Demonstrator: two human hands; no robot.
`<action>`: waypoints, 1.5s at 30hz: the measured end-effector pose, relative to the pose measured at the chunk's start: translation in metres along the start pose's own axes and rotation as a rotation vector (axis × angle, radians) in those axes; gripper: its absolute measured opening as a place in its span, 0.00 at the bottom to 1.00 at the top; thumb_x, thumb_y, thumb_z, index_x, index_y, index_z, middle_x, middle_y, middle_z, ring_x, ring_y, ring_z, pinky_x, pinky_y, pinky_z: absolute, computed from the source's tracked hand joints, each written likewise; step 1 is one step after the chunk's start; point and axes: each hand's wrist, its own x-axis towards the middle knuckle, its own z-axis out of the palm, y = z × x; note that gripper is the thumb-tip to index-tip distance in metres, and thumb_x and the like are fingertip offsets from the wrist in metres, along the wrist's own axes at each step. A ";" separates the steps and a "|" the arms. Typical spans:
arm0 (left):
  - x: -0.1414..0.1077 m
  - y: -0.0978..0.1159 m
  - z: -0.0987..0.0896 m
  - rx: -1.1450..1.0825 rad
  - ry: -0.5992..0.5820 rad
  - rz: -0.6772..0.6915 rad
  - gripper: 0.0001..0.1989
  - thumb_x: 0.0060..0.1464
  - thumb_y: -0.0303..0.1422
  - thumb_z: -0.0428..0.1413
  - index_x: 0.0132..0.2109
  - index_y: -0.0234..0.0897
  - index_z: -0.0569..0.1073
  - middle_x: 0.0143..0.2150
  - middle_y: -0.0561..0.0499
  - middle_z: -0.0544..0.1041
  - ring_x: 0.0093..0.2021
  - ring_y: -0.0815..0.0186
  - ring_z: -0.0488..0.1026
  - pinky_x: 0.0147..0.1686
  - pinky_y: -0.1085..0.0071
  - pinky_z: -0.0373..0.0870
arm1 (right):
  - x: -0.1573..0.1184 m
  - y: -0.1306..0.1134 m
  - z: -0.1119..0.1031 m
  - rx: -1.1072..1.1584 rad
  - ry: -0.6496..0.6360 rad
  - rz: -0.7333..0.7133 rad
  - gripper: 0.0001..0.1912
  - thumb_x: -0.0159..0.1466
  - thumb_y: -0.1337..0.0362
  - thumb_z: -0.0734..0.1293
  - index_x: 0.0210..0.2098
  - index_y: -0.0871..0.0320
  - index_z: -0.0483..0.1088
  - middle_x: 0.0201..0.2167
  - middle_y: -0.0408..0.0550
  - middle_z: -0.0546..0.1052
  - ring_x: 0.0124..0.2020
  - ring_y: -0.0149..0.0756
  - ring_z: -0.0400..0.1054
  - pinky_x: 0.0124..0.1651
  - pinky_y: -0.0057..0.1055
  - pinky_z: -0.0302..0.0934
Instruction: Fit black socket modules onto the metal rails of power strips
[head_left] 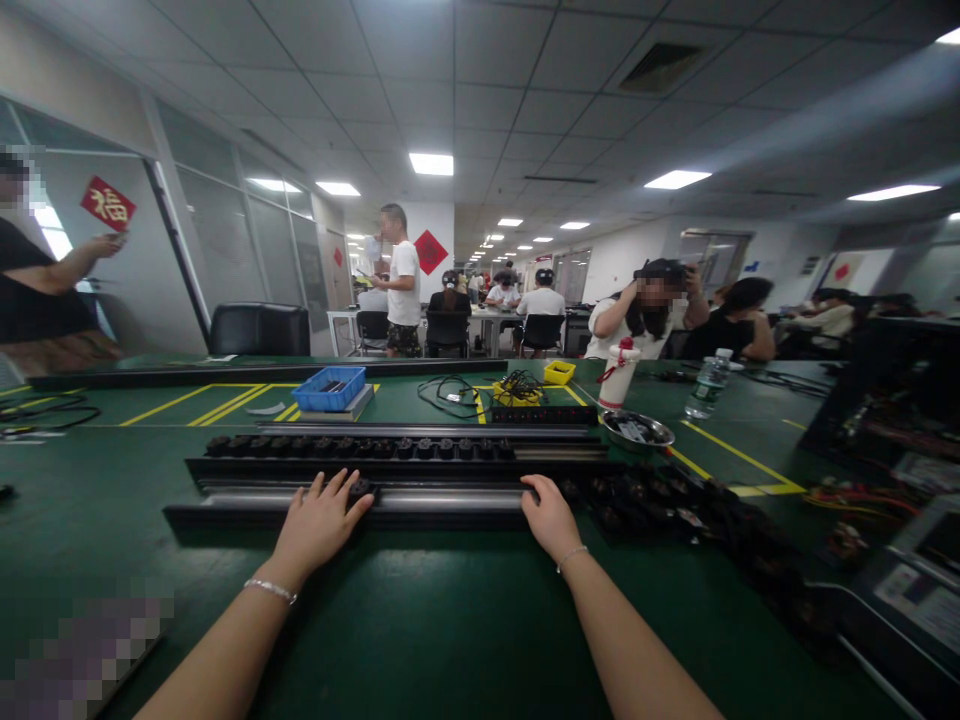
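In front of me a long black rail (450,502) with a silvery inner channel lies across the table. My left hand (319,520) rests over its left part, fingers spread, thumb and index finger beside a small black round part (362,489) in the channel. Over the rail's right section, my right hand (551,515) has its fingers bent around the edge. Just behind lies a second black rail (405,468), lined with a row of several black round parts (390,448). A heap of dark parts (660,500) lies to the right of my right hand.
Farther back are a blue bin (330,388), coiled black cables (454,390), a metal dish (637,430), a white bottle (619,375) and a clear bottle (709,385). Electronic equipment (915,570) stands at the right edge. A person (649,310) sits across the table.
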 end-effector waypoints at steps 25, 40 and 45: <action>-0.002 0.016 -0.001 0.059 0.018 -0.008 0.34 0.56 0.49 0.36 0.61 0.30 0.56 0.63 0.44 0.57 0.62 0.46 0.50 0.55 0.51 0.52 | 0.001 0.000 0.000 0.006 -0.018 0.017 0.18 0.56 0.66 0.56 0.43 0.61 0.70 0.47 0.53 0.69 0.49 0.38 0.63 0.55 0.33 0.55; -0.003 0.020 0.000 0.032 0.042 0.013 0.31 0.55 0.49 0.38 0.61 0.38 0.57 0.63 0.45 0.58 0.61 0.45 0.52 0.55 0.50 0.52 | 0.002 0.005 0.003 0.011 0.006 -0.021 0.18 0.56 0.65 0.56 0.42 0.59 0.70 0.46 0.52 0.70 0.48 0.37 0.64 0.54 0.33 0.56; -0.003 0.024 -0.004 0.029 0.021 -0.004 0.33 0.55 0.50 0.36 0.60 0.34 0.58 0.63 0.44 0.58 0.62 0.46 0.51 0.55 0.50 0.51 | 0.002 0.006 0.003 0.007 0.003 -0.018 0.18 0.56 0.65 0.56 0.42 0.58 0.70 0.46 0.51 0.70 0.49 0.37 0.64 0.54 0.33 0.56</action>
